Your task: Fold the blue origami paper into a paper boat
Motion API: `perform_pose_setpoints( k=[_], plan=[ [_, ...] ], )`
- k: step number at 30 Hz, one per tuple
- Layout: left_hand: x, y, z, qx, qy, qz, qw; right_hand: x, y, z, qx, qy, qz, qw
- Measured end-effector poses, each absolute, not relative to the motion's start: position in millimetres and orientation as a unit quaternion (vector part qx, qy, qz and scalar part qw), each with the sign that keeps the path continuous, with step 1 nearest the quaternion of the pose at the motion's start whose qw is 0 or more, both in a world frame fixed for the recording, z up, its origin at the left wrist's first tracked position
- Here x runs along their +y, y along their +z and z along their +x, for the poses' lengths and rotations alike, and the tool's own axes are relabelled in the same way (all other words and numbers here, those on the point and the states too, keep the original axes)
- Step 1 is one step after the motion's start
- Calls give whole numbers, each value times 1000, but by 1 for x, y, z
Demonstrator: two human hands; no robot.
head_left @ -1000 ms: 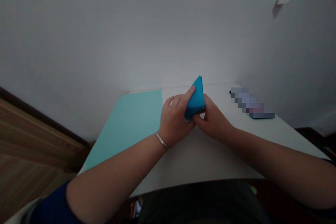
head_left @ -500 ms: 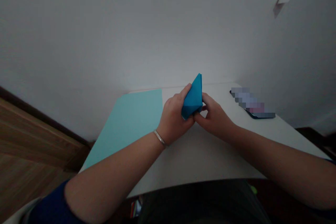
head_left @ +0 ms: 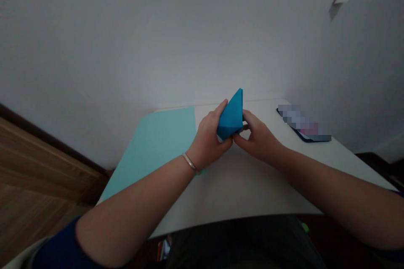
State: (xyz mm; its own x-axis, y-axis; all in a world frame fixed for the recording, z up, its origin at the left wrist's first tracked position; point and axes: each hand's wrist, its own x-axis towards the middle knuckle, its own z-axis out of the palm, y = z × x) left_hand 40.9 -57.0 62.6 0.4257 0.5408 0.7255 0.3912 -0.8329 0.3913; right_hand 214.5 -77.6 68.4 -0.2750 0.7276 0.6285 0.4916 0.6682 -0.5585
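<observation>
A folded blue paper shape (head_left: 232, 114), pointed at the top, is held upright above the white table (head_left: 252, 185). My left hand (head_left: 208, 138) wraps it from the left, fingers curled along its side, a silver bracelet on the wrist. From the right, my right hand (head_left: 257, 136) pinches its lower edge between thumb and fingers. Both hands meet at the bottom of the paper.
A light turquoise sheet (head_left: 154, 147) lies flat on the left part of the table. A dark phone (head_left: 303, 128) rests at the far right. A white wall stands close behind. Wooden floor shows to the left.
Both hands have lifted the folded paper slightly and turned it a little to the left; the grip is unchanged.
</observation>
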Motion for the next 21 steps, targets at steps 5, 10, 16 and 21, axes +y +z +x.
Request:
perform_pose_setpoints(
  k=[5, 10, 16, 21],
  plan=[
    [-50, 57, 38, 303, 475, 814, 144, -68, 60, 225, -760, 188, -391, 484],
    [-48, 55, 41, 326, 508, 744, 287, -63, 54, 227, -691, 334, -405, 498],
    [-45, 55, 42, 302, 503, 638, 499, -56, 50, 230, -600, 501, -344, 521],
    [-45, 56, 43, 281, 508, 600, 550, -57, 53, 230, -578, 531, -330, 524]
  ],
)
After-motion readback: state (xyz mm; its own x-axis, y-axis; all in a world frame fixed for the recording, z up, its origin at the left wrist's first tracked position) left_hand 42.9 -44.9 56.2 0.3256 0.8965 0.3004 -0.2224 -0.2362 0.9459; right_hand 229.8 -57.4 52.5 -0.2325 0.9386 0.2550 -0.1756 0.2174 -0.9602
